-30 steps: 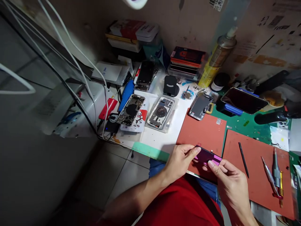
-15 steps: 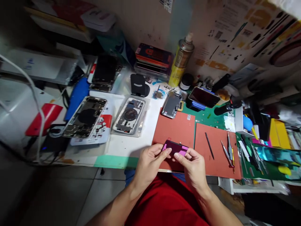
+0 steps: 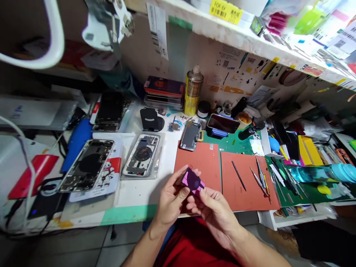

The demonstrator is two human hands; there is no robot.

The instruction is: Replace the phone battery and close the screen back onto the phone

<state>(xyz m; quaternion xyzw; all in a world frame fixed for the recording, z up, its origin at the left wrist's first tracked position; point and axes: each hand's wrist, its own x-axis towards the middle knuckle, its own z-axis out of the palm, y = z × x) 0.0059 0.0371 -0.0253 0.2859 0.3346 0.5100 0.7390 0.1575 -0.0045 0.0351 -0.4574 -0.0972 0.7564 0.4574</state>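
Between my two hands is a flat dark phone battery (image 3: 192, 180) with pink film at its ends, held tilted above the front of the left red-brown mat (image 3: 204, 159). My left hand (image 3: 171, 198) grips its upper left end, thumb on the near side and fingers behind. My right hand (image 3: 218, 209) pinches the lower right corner between thumb and index finger; its other fingers curl below. On the right mat (image 3: 228, 196) lie a thin black stick (image 3: 238, 175) and several slim tools, among them tweezers (image 3: 258, 179).
Two opened phone bodies, one dark (image 3: 90, 163) and one silver (image 3: 141, 154), rest on the left. A screen part (image 3: 190, 135), a propped phone (image 3: 222, 123) and a spray can (image 3: 193, 91) stand behind the mats. A loaded shelf (image 3: 211, 33) overhangs the back.
The battery has turned from nearly level to a slant, its right end lower. My right hand has shifted its grip to that corner. The view has tilted up, bringing the shelf into sight.
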